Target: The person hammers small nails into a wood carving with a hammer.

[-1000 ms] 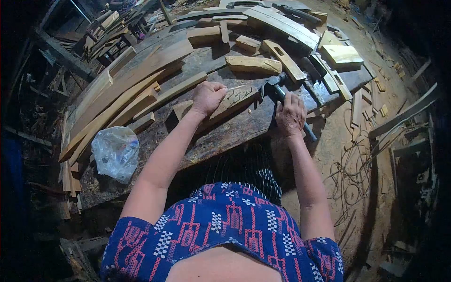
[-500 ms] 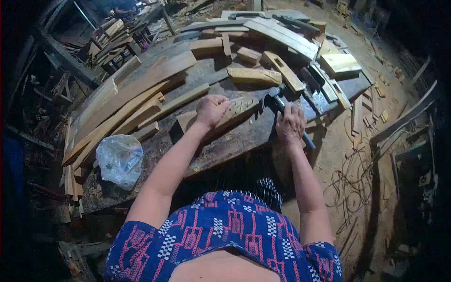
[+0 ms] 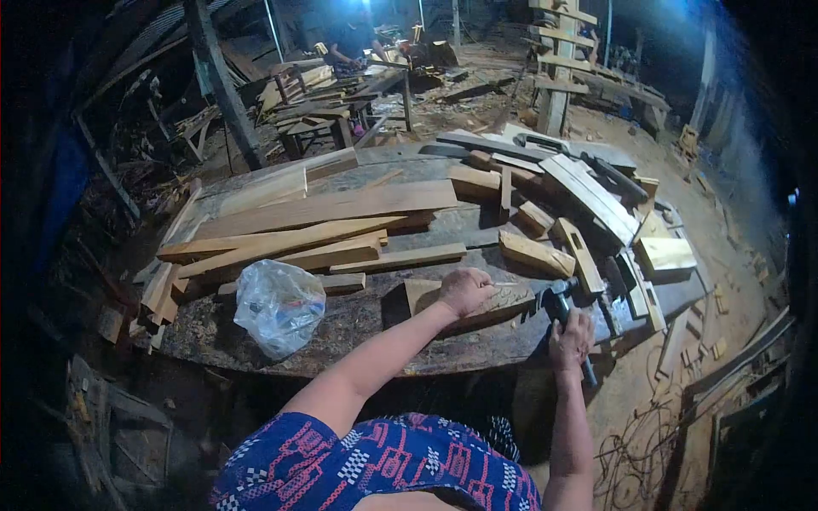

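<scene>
My left hand point(image 3: 466, 291) is closed over a wooden block point(image 3: 423, 295) that lies near the bench's front edge. A thin rod-like tool point(image 3: 509, 284) sticks out to the right from its fingers. Curly markings point(image 3: 511, 298) show on the block's top beside this hand. My right hand point(image 3: 572, 341) is wrapped round a hammer-like tool point(image 3: 590, 371) with a bluish handle. Its dark head point(image 3: 558, 287) is at the block's right end. Whether the head touches the block I cannot tell.
The worn bench point(image 3: 213, 336) carries a clear plastic bag point(image 3: 279, 307), long boards point(image 3: 341, 207) at the left and several wood pieces point(image 3: 588, 192) at the right. Another person point(image 3: 354, 43) is at the back. Cables point(image 3: 635, 460) lie on the floor at the right.
The view has tilted up and turned left, so the bench and both hands appear lower and further right. The person at the back now shows. Both hands keep their grips.
</scene>
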Available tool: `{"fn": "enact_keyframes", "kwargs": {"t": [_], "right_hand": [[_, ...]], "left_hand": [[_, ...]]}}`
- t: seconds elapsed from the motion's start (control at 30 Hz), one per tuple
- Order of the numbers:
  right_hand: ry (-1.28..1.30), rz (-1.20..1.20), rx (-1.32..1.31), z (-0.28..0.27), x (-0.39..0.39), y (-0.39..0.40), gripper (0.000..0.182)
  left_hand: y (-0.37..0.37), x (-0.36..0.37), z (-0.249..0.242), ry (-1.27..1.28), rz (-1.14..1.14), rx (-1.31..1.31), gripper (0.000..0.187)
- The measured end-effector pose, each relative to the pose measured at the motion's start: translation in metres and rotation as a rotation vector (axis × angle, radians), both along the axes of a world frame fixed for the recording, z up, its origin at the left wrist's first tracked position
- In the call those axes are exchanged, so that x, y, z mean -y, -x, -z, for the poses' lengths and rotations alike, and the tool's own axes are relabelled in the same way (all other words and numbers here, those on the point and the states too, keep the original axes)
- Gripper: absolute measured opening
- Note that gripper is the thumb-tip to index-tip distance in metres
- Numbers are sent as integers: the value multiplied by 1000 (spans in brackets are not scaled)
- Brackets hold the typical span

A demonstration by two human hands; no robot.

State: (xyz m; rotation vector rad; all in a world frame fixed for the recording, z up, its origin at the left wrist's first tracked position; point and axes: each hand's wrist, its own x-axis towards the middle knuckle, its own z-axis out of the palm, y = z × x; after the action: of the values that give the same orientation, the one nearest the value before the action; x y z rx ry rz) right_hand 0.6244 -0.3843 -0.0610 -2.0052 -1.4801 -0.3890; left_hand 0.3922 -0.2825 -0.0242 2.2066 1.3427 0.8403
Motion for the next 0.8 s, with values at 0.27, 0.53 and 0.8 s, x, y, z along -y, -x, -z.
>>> {"fn": "enact_keyframes", "kwargs": {"t": [0.27, 0.53, 0.8], "right_hand": [[-154, -481, -93, -50, -33, 60, 16], [72, -504, -126, -32, -65, 82, 15], [147, -598, -326, -23, -90, 76, 17]], "left_hand": [[-1, 2, 5, -98, 12, 31, 24], [0, 2, 9, -166, -18, -41, 19], [0, 0, 17, -236, -19, 17, 16]]}}
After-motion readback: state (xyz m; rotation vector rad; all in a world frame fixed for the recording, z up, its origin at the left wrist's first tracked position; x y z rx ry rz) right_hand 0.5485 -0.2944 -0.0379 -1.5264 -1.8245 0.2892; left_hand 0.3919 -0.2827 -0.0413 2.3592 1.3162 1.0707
